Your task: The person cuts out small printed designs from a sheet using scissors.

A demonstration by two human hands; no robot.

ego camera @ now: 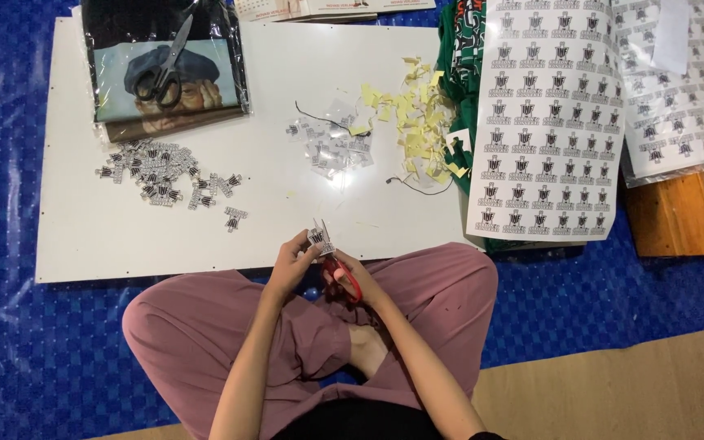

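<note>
A person seated cross-legged at the lower centre of the frame pinches a small printed sticker piece (320,238) in the left hand (293,262), while the right hand (350,275) grips red-handled scissors (341,273), blades at the piece. Cut stickers (162,172) lie at centre left on the white board (270,98). With fingertips so near the blades, a slip could nick skin or clip the print.

White board (124,236) on blue plastic sheeting (10,342) — tan floor (629,391) beyond.
</note>
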